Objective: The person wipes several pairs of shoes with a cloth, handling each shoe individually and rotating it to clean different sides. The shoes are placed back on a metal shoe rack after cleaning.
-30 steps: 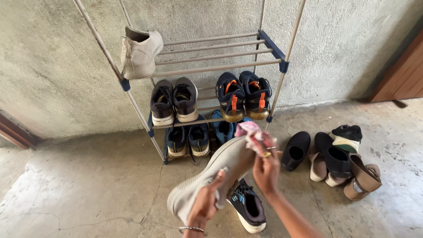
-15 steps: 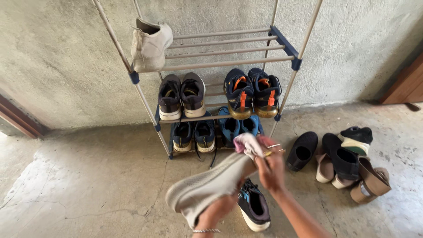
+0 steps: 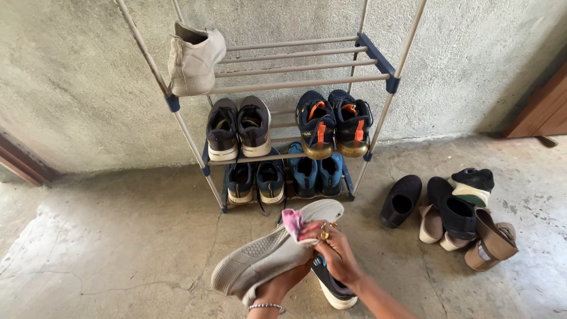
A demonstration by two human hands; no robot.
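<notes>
- Left hand (image 3: 282,282), low centre: grips the beige shoe (image 3: 273,253) from underneath, sole turned up toward the camera. Bangle (image 3: 266,306) on the wrist.
- Shoe lies diagonally, one end at about 8 o'clock, the other at about 2 o'clock, held above the concrete floor (image 3: 118,248).
- Right hand (image 3: 333,251): clenched on a pink cloth (image 3: 293,225), pressing it against the upturned sole near the middle. Rings visible on the fingers.
- Directly under the hands, at 6 o'clock: a dark sneaker (image 3: 332,287) with a white sole on the floor, partly hidden.
- At 12 o'clock: metal shoe rack (image 3: 378,56) against the wall.
- Top tier: a single beige shoe (image 3: 192,59) at the left end, matching the held one.
- Middle tier: grey pair (image 3: 238,127) on the left, navy-and-orange pair (image 3: 333,123) on the right.
- Bottom tier: dark blue pair (image 3: 255,182) on the left, brighter blue pair (image 3: 316,173) on the right.
- At 3 o'clock, on the floor: loose heap of footwear – black slip-on (image 3: 401,201), black-and-white sneaker (image 3: 469,184), tan sandals (image 3: 490,239). Well apart from the hands.
</notes>
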